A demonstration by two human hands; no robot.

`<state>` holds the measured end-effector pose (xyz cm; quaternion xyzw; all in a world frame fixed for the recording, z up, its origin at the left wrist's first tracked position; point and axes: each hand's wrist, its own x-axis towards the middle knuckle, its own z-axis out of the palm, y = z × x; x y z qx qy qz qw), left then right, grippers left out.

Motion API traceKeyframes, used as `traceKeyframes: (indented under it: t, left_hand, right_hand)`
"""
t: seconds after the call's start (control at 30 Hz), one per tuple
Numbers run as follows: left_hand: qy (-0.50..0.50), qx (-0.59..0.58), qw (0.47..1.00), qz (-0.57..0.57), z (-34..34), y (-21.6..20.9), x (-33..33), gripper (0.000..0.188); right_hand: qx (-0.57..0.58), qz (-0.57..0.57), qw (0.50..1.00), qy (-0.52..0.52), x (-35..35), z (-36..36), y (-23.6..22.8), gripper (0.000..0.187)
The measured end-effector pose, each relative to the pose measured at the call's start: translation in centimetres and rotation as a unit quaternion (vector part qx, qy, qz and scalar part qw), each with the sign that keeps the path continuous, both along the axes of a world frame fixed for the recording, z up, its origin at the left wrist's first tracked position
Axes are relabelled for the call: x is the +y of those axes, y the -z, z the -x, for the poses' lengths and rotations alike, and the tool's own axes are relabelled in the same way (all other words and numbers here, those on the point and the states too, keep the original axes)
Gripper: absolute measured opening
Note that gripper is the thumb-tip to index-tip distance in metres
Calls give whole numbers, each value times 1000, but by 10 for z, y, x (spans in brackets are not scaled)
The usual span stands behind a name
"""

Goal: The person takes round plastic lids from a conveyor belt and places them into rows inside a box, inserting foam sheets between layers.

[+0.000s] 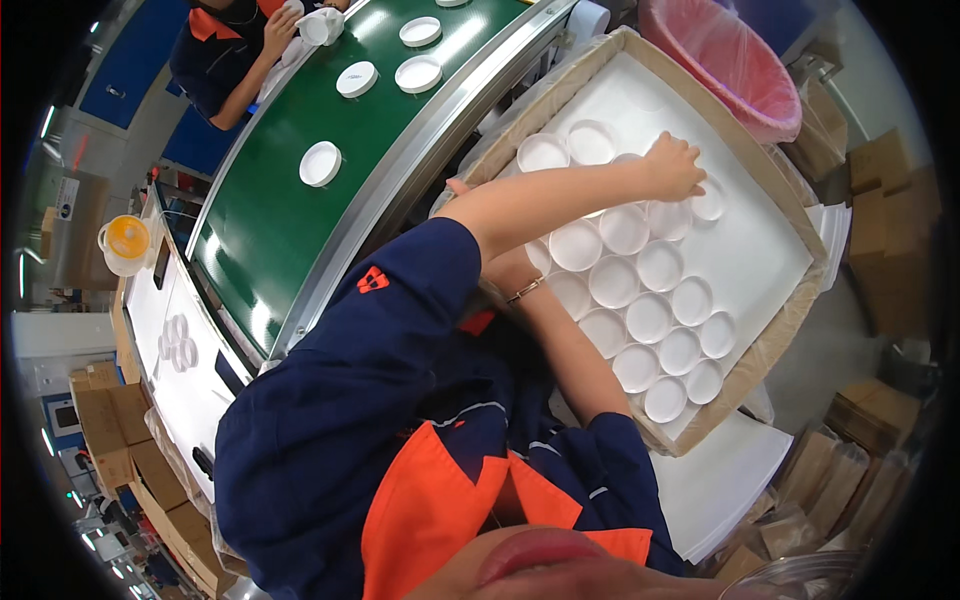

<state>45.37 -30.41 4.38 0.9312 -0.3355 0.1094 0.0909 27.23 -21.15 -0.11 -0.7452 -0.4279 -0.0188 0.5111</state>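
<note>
My left arm reaches across to the right over a shallow carton (802, 300) lined with a white sheet. The fingers of my left hand (674, 168) are curled down and closed at the rim of a shallow round white lid (709, 203). Several more white lids (614, 281) lie flat in close rows on the sheet. My right hand (508, 268), with a bracelet at its wrist, is by the carton's left side. My left forearm covers most of it, and its fingers are largely hidden.
A green conveyor belt (268, 232) carrying several round white lids (320, 164) runs on the left. Beyond it another person (228, 62) holds a white piece. A pink lined bin (728, 68) stands behind the carton; cardboard boxes (890, 215) are at right.
</note>
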Motion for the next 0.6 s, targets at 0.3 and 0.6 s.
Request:
traceKeyframes:
  t: [0.3,0.6]
  left_hand:
    - [-164,-60,983,-61,-24,23,104,49]
    - [-117,-48,986,111,53,39,136,52]
  right_hand:
    - [88,110,990,5,14,-2,-38,41]
    - [-92,131,986,51,8,-6,4,53]
